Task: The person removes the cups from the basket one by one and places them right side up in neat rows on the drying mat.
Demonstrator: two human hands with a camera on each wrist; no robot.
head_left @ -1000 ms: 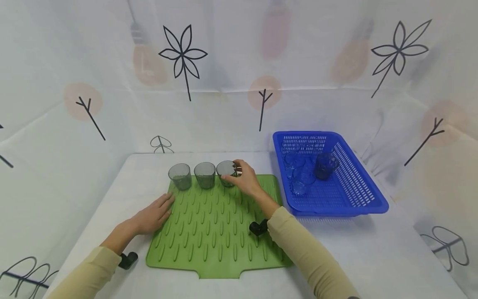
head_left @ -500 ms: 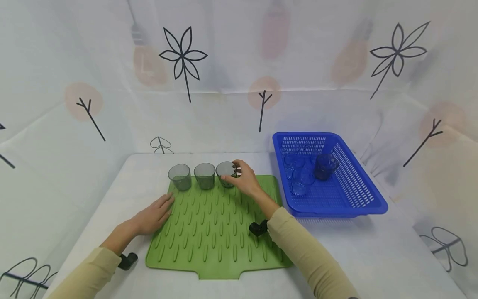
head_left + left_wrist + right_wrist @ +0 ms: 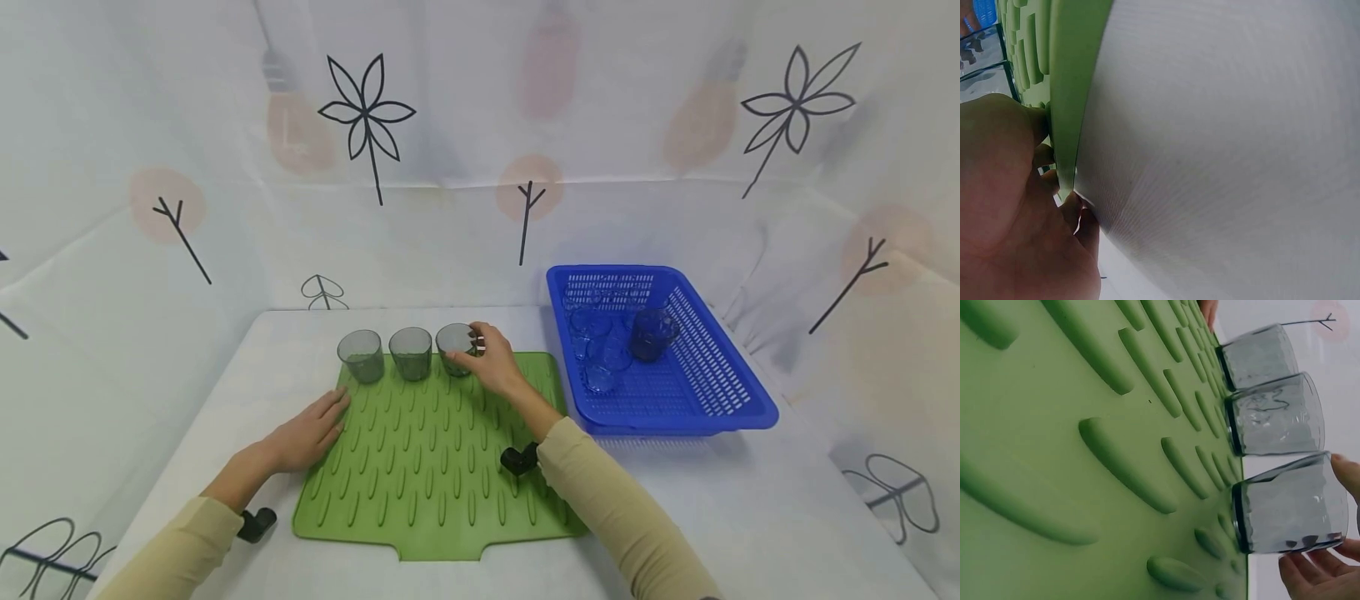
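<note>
Three smoky grey glass tumblers stand upright in a row along the far edge of a green ridged drying mat (image 3: pixel 420 467). My right hand (image 3: pixel 491 358) holds the rightmost tumbler (image 3: pixel 456 352), thumb on the near side and fingers on the far side, also seen in the right wrist view. A narrow gap parts it from the middle tumbler (image 3: pixel 411 354); the left tumbler (image 3: pixel 363 358) stands beyond that one. My left hand (image 3: pixel 303 432) rests at the mat's left edge, fingers extended. In the left wrist view, its fingers touch the mat's rim (image 3: pixel 1072 94).
A blue perforated plastic basket (image 3: pixel 675 425) stands right of the mat. Inside are a dark tumbler (image 3: pixel 652 335) and several clear glasses (image 3: pixel 600 375). White cloth with drawn plants covers the table (image 3: pixel 750 517) and the walls behind and beside it.
The rightmost tumbler, with my right hand on it, has shifted very slightly right, so its gap to the middle one is a little wider. My left hand stays in place.
</note>
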